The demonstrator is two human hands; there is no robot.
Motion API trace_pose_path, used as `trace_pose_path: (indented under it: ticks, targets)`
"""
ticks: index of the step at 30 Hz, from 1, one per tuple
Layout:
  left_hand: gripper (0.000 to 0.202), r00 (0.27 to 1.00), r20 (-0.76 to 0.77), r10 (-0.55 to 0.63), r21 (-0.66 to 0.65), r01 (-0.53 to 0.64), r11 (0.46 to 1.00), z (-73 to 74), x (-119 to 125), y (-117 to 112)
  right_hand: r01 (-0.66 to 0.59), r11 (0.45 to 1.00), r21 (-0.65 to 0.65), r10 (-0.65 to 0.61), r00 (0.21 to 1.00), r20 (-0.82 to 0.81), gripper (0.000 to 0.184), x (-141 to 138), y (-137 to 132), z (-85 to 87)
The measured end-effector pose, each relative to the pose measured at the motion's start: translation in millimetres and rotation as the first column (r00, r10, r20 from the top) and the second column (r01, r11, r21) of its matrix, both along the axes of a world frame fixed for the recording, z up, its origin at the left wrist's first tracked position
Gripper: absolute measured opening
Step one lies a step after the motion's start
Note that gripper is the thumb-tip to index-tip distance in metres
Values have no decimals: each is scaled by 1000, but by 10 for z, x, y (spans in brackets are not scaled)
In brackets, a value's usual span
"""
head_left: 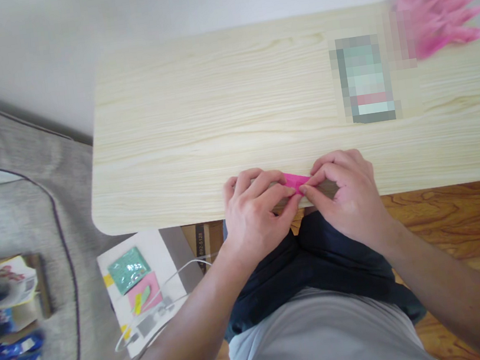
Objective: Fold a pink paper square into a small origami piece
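A small piece of bright pink paper (pixel 296 180) is pinched between both hands at the near edge of the pale wooden table (pixel 211 100). My left hand (pixel 255 207) grips its left side with thumb and forefinger, the other fingers resting toward the tabletop. From the right, my right hand (pixel 348 188) pinches the paper with thumb and forefinger, close to the left fingertips. Part of the paper is hidden under the fingers, and its folds are too small to make out.
Pink pointed folded-paper pieces (pixel 440 17) lie at the table's far right corner. A blurred-out, phone-like object (pixel 366 79) lies left of them. Below left, a white box (pixel 165 250) carries a green packet (pixel 128 270), pink paper (pixel 149 294) and a white cable. A grey sofa (pixel 78 208) stands left.
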State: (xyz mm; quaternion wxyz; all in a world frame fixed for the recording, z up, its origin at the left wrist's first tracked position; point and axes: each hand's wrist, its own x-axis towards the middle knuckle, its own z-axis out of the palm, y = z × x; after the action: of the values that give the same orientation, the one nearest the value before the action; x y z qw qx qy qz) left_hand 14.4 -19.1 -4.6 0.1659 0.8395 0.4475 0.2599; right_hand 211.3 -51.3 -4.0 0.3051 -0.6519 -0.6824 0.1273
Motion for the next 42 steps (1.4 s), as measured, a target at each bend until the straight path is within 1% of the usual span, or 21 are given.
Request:
trace_pose_path:
  ticks: [5, 8, 11, 16, 22, 26, 29, 32, 35, 39, 42]
  targets:
    - [12, 1000, -7, 0, 4, 0, 1000, -1, -1, -10, -6, 1000, -24, 6, 1000, -4, 10, 41, 21, 6]
    - [15, 1000, -14, -1, 3, 1, 1000, -1, -3, -16, -20, 999, -28, 20, 1000, 0, 10, 69, 32, -2]
    - [19, 1000, -25, 1, 7, 0, 1000, -2, -1, -24, -40, 999, -21, 39, 999, -3, 7, 99, 33, -19]
    - [16, 1000, -13, 15, 12, -15, 1000, -6, 10, -32, -64, 998, 7, 64, 998, -17, 2, 157, 9, -38]
    - [14, 1000, -4, 15, 19, -15, 1000, -13, 19, -29, -41, 999, 21, 42, 999, -20, 5, 196, 1, -41]
    - [15, 1000, -3, 19, 21, -19, 1000, -12, 22, -29, -60, 998, 23, 60, 998, -8, 8, 198, 6, -47]
    - [15, 1000, -13, 12, 26, -12, 1000, -15, 15, -29, -79, 995, 60, 78, 997, 18, 8, 209, -10, -57]
    - [16, 1000, -16, -2, 31, 3, 1000, -25, -7, -37, -95, 991, 98, 89, 994, 67, 8, 216, -73, -67]
    - [19, 1000, -7, -14, 32, 14, 999, -42, -41, -64, -109, 984, 138, 94, 990, 108, 10, 187, -202, -91]
    - [14, 1000, -14, -28, 54, 29, 998, -46, -87, -104, -108, 972, 207, 91, 992, 92, 24, 81, -401, -162]
    - [17, 1000, -21, -2, 68, 4, 998, -26, -108, -79, -102, 965, 240, 82, 992, 93, 29, -23, -481, -208]
